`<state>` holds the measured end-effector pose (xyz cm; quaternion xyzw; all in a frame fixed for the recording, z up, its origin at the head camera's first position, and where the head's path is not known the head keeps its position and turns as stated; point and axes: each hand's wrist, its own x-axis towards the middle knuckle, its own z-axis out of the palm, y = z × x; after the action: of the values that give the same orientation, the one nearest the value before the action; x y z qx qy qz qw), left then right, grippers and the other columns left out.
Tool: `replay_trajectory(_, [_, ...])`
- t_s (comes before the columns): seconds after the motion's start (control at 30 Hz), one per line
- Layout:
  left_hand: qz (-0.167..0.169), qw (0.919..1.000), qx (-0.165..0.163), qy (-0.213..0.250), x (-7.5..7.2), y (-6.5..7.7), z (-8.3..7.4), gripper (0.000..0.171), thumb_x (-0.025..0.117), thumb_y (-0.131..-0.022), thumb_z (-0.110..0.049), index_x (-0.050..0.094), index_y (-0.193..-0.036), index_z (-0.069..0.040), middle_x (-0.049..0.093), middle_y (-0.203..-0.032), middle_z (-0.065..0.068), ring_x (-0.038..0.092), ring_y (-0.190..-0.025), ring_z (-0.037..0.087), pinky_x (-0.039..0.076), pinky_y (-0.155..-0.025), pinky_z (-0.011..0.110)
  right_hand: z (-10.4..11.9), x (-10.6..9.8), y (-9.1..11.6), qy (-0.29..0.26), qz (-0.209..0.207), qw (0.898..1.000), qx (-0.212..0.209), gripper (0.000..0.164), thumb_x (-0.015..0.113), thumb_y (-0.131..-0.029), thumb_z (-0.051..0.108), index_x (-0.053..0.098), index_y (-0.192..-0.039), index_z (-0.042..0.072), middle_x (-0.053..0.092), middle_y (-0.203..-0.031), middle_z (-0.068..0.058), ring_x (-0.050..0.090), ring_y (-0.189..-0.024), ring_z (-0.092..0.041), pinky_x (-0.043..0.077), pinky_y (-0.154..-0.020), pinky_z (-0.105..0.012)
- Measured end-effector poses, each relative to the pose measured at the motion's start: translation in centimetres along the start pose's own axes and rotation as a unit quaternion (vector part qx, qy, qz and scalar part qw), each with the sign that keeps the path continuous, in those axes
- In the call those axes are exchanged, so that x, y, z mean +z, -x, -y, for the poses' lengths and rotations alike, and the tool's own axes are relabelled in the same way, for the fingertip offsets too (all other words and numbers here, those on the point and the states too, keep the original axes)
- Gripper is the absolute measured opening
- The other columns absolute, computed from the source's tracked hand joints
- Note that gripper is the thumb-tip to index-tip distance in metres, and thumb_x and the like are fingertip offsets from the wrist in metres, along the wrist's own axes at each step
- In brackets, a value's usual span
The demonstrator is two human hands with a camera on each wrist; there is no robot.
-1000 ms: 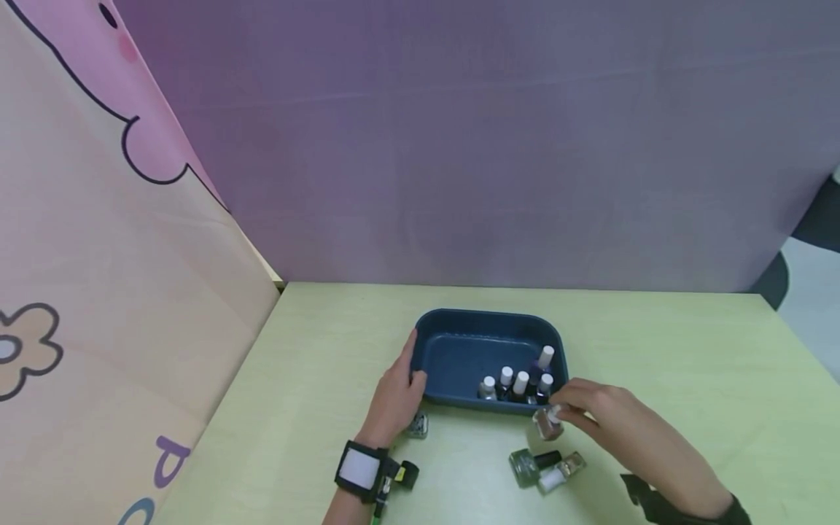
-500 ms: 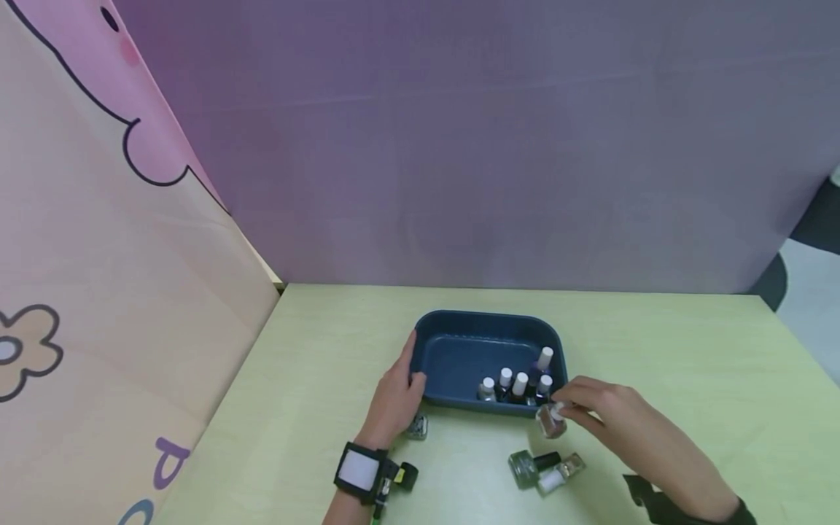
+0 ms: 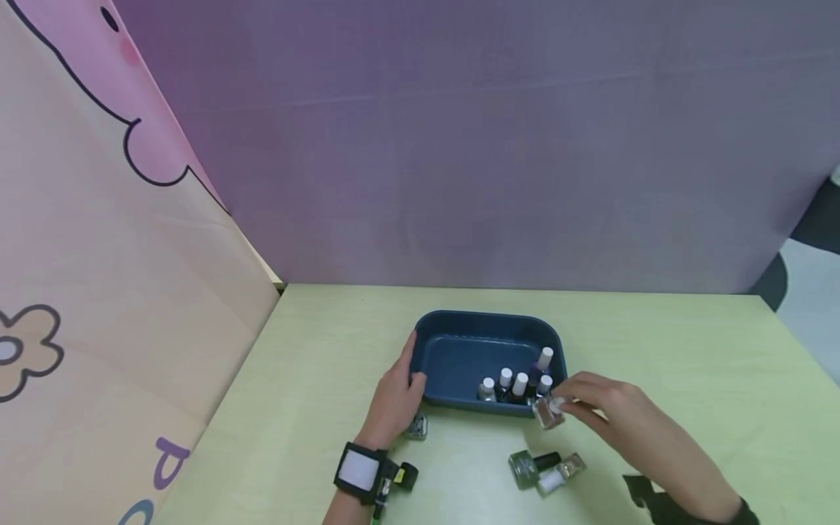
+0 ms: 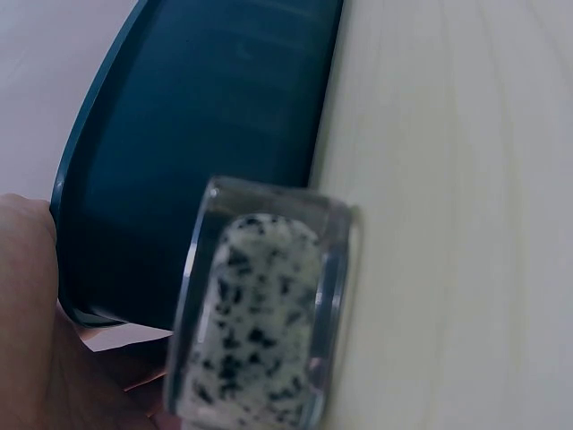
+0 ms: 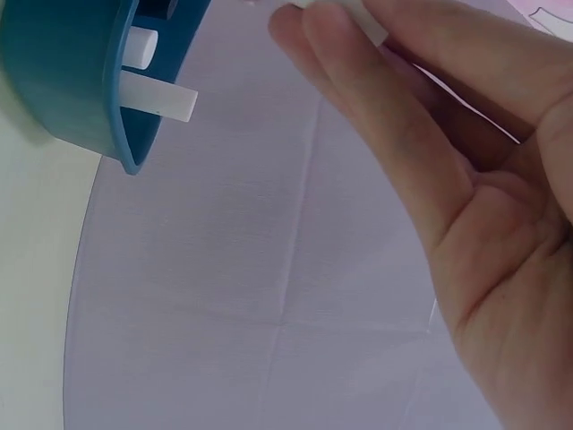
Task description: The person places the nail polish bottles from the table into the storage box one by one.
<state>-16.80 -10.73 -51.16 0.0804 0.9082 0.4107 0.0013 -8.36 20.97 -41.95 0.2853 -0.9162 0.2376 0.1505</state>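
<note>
A dark blue tray lies on the table, and my left hand grips its left end, thumb at the near corner. Over the tray's near right corner, my right hand pinches a pinkish-brown nail polish bottle by its white cap. The held bottle hangs tilted, overlapping the rim in the head view. Several white-capped nail polish bottles stand in the tray's right part. Beside my left wrist sits a black-and-white speckled bottle, partly hidden by the hand in the head view.
On the near side of the tray lie a green nail polish bottle with a black cap and a small glittery bottle with a white cap, side by side. A purple cloth wall rises behind the table; a printed cloth borders its left.
My right hand has moved the pinched nail polish bottle slightly up and left toward the tray's rim, tilting it. My left hand and the tray stay practically in place.
</note>
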Motion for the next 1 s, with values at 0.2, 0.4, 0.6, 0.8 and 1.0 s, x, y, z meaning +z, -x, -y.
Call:
replay_trajectory(0.2, [0.001,1.0,0.0,0.003,-0.1,0.0,0.0,0.071,0.046,-0.101,-0.022,0.008,-0.157,-0.044,0.042,-0.078,0.003,0.032,-0.048,0.008,0.037,-0.053,0.027,-0.1,0.3,-0.3,0.023,-0.032,0.999,0.0,0.034,0.08,-0.073,-0.004,0.073,-0.098,0.019,0.069,-0.096,0.012,0.064,-0.082,-0.001,0.053,-0.068,-0.018])
replay_trajectory(0.4, [-0.003,1.0,0.008,0.005,-0.1,0.1,-0.1,0.072,0.046,-0.1,-0.02,0.009,-0.158,-0.041,0.042,-0.076,0.003,0.033,-0.048,0.009,0.037,-0.053,0.028,-0.6,0.8,-0.6,0.015,-0.087,0.996,-0.029,0.037,0.08,-0.07,-0.008,0.074,-0.101,0.011,0.071,-0.099,0.003,0.068,-0.083,-0.01,0.048,-0.072,-0.008])
replay_trajectory(0.6, [-0.005,1.0,0.003,0.002,0.0,0.1,-0.2,0.071,0.046,-0.1,-0.02,0.01,-0.158,-0.04,0.042,-0.077,0.003,0.033,-0.049,0.009,0.036,-0.053,0.028,-0.9,1.0,-0.8,0.015,-0.096,0.995,-0.004,0.033,0.079,-0.073,-0.007,0.075,-0.101,0.01,0.071,-0.1,0.003,0.068,-0.082,-0.01,0.047,-0.072,-0.006])
replay_trajectory(0.8, [-0.008,1.0,0.004,-0.002,0.0,0.1,-0.3,0.071,0.047,-0.1,-0.02,0.01,-0.158,-0.04,0.041,-0.077,0.003,0.032,-0.05,0.009,0.036,-0.054,0.027,-1.0,0.8,-0.8,0.023,-0.1,0.995,0.002,0.034,0.079,-0.072,-0.007,0.075,-0.102,0.008,0.072,-0.1,0.0,0.068,-0.081,-0.011,0.046,-0.071,-0.006])
replay_trajectory(1.0, [-0.007,1.0,0.001,-0.006,0.0,0.1,-0.3,0.072,0.046,-0.1,-0.02,0.009,-0.158,-0.041,0.041,-0.077,0.003,0.032,-0.049,0.008,0.037,-0.054,0.027,-1.2,1.1,-0.9,0.024,-0.128,0.991,-0.011,0.038,0.08,-0.07,-0.009,0.075,-0.105,0.005,0.071,-0.101,-0.001,0.069,-0.082,-0.015,0.048,-0.073,-0.008])
